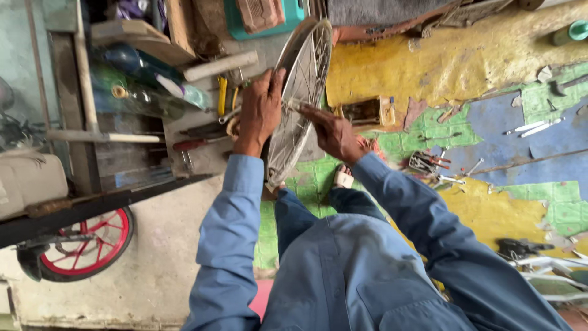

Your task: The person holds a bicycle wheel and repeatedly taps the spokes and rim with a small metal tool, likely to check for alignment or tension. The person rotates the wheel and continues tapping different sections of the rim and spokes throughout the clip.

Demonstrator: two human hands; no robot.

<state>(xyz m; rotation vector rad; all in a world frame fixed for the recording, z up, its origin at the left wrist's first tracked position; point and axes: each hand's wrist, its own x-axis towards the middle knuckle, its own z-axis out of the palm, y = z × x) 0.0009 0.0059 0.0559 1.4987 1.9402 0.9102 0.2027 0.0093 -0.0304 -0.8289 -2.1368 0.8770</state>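
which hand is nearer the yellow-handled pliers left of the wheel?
Left. The left hand grips the bicycle wheel rim just beside the yellow-handled pliers. The right hand is on the spokes at the wheel's far side, farther away.

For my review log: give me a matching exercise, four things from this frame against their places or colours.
Things:
1. wheel
2. left hand
3. right hand
4. small wheel

Descriptions:
A. red spokes, lower left
B. on the spokes
C. silver, upright between the hands
D. gripping the rim

Pairs: 1-C, 2-D, 3-B, 4-A
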